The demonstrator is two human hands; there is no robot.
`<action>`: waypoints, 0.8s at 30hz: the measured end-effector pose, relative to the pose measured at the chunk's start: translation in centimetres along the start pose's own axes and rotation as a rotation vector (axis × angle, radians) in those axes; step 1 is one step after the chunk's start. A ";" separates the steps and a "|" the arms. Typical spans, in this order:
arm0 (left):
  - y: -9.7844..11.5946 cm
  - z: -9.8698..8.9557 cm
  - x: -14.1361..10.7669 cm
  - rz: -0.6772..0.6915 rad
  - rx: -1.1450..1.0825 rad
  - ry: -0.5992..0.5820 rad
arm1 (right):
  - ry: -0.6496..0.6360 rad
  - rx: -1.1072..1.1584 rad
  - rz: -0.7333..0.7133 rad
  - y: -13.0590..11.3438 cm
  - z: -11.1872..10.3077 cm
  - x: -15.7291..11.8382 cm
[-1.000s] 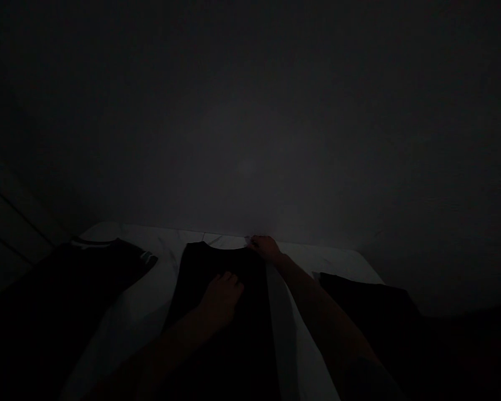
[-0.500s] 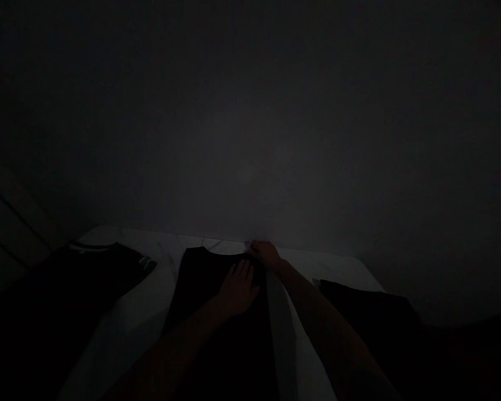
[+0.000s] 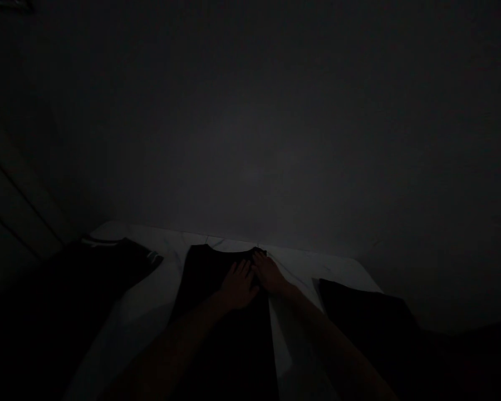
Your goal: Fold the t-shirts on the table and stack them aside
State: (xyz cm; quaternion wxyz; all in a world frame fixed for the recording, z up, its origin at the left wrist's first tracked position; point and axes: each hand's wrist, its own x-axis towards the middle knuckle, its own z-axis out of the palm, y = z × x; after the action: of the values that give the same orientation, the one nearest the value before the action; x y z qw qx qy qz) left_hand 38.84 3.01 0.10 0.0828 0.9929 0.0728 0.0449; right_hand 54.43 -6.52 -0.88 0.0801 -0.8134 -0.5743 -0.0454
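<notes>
Shirt (image 3: pixel 217 273) under left hand (image 3: pixel 237 287), right hand (image 3: pixel 269 273)

Pretty dark shot, so take the details with a grain of salt. Over on the left there's a dark T-shirt (image 3: pixel 108 267) lying flat, with a pale trim on the collar (image 3: pixel 100 241) and a couple of light stripes at the sleeve edge (image 3: pixel 153 256). On the right sits another dark piece of fabric (image 3: pixel 363 317), too dim to say what it is exactly. Both are on a rumpled white bedsheet (image 3: pixel 142 301) that runs up against a plain grey wall (image 3: pixel 250 139). Far left there's some panelling (image 3: pixel 20 206) with straight lines, maybe a door or wardrobe, can't really tell.
</notes>
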 end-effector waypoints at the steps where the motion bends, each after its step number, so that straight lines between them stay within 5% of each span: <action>1: 0.1 -0.3 -0.1 -0.004 -0.004 -0.004 | -0.008 0.006 -0.001 -0.1 0.5 -0.3; 4: 0.6 -1.1 -2.3 -0.004 -0.011 0.007 | -0.049 0.017 0.025 -0.1 1.3 -0.5; 6: 1.1 -1.4 -5.9 0.015 -0.004 0.009 | -0.076 0.023 0.031 0.0 1.3 -0.4; 11: 2.5 -2.6 -20.4 0.107 0.045 -0.016 | -0.092 0.020 0.041 -0.1 0.5 -0.6; 14: 2.0 -3.3 -28.5 0.036 0.091 0.061 | -0.046 -0.002 0.091 -1.3 -0.4 -0.5; 18: -0.1 -2.7 -35.4 -0.153 0.188 0.161 | 0.031 0.037 -0.076 -7.4 -2.2 -1.9; 24: -0.4 -0.5 -39.1 -0.044 0.249 0.159 | -0.136 0.167 -0.440 -20.7 -2.2 -8.4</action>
State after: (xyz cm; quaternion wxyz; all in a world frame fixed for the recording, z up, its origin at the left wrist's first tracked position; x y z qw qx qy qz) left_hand 0.19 -2.50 -2.52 -0.0459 0.9870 0.1058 0.1121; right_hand 32.17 -7.91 1.55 0.0966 -0.6604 -0.7435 0.0408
